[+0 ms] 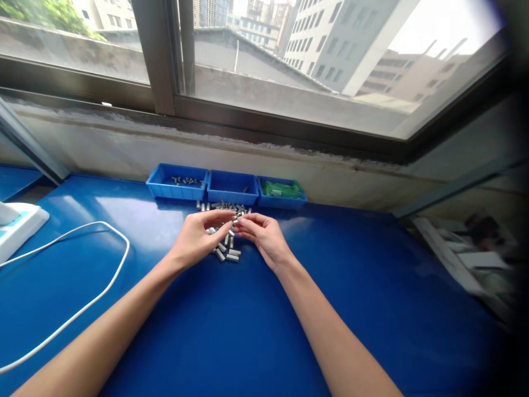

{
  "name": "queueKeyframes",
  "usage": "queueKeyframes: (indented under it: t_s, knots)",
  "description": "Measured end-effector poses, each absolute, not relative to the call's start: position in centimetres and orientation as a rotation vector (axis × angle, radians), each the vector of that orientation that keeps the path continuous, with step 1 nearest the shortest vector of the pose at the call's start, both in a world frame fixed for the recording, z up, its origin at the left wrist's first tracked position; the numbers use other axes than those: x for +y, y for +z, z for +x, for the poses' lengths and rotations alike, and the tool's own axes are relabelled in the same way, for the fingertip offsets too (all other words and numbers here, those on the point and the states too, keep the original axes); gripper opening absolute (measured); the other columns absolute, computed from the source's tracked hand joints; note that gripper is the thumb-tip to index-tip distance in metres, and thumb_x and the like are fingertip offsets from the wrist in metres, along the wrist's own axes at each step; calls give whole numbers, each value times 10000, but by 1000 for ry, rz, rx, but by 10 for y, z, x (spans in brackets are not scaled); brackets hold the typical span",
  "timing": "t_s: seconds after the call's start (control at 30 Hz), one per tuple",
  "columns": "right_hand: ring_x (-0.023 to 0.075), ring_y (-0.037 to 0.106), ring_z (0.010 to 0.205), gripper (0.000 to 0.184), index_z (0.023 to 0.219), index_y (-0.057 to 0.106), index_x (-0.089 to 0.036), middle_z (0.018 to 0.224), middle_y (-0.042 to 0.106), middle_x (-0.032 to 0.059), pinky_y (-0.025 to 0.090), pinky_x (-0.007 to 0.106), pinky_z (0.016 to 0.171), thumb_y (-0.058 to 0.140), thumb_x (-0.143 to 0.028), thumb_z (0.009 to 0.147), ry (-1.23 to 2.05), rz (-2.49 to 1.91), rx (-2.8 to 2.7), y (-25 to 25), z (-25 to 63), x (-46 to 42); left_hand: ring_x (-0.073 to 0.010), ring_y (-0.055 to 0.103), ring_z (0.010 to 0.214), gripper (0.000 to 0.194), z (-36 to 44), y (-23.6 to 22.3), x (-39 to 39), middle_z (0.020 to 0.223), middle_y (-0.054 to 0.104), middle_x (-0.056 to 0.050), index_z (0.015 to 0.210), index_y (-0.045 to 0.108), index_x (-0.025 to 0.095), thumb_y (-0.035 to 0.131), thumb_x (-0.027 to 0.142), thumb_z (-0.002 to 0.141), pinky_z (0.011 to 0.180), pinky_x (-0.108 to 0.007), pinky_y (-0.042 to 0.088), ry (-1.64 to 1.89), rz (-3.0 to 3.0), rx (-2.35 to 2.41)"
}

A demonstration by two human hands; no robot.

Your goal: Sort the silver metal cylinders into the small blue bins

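Note:
Over a heap of small silvery metal cylinders (232,257), my two hands meet fingertip to fingertip. My right hand (264,237) pinches one small metal piece (236,222) between thumb and fingers. On the other side my left hand (200,234) is curled, thumb and forefinger drawn close around the same spot; what lies between its tips is too small to make out. The loose cylinders lie on the blue tabletop beneath and behind the hands, partly hidden by the fingers.
Three blue bins stand along the wall: the left bin (176,192) holds small metal parts, the middle bin (231,196) a small dark piece, the right bin (283,203) a green bag (285,189). A white cable (119,270) and a white power strip (22,229) lie left.

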State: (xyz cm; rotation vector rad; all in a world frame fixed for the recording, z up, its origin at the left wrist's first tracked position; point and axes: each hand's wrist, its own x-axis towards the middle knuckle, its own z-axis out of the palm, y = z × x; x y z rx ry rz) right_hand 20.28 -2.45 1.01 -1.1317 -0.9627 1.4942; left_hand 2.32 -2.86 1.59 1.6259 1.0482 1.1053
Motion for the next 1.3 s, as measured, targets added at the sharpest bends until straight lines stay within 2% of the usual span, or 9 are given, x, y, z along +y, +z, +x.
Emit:
queueKeyframes:
  t_s: [0.2,0.37,0.5,0.6,0.87,1.13,1.23,1.3]
  knots:
    - [168,675,654,220,819,690,-168,750,715,51,536,282,624,722,-380,771,1040,-1340,-1405,9,215,-22,-213,713,878,265,12,15,-21,993,760,-64,993,746,180,614,364,855,823,-298,553,1236,1662,1315]
    - [146,602,660,120,888,720,-198,818,689,39,498,289,658,649,-258,811,486,-1424,-1850,13,225,-23,-211,716,830,277,3,17,-17,917,765,-61,991,737,174,606,374,850,773,-291,551,1238,1637,1329]
    - [185,601,835,144,951,720,-221,934,642,56,495,319,774,641,-222,832,356,-1378,-2059,11,220,-25,-206,717,820,279,4,15,-16,905,763,-59,1010,730,174,599,367,856,777,-290,553,1229,1653,1279]
    - [218,569,927,105,908,723,-224,940,628,66,482,352,836,643,-215,841,285,-1356,-2154,9,216,-25,-200,716,830,271,5,13,-15,935,759,-58,1012,724,178,585,360,868,801,-289,553,1222,1675,1251]
    - [224,526,894,75,906,694,-224,901,697,49,456,366,833,657,-207,843,260,-1288,-2185,10,212,-24,-191,705,826,262,-16,5,-19,957,757,-61,1011,729,190,562,336,870,814,-286,545,1226,1891,1298]
    - [212,534,838,96,800,702,-217,824,730,31,454,341,778,636,-152,823,334,-1286,-2120,7,206,-20,-184,699,808,254,-26,0,-19,938,751,-55,1028,716,189,557,322,882,796,-274,542,1292,1852,1351]
    - [184,562,768,56,770,710,-211,790,720,22,453,321,725,666,-183,790,490,-1310,-1944,11,205,-20,-179,689,793,243,-24,1,-21,930,747,-55,1033,714,195,546,302,894,805,-287,536,1276,1932,1319]
    - [163,577,711,59,792,715,-201,785,712,22,452,302,672,703,-256,773,738,-1307,-1711,14,204,-19,-183,687,810,243,-22,1,-22,949,745,-59,1046,713,203,548,306,900,826,-300,536,1261,1961,1283]
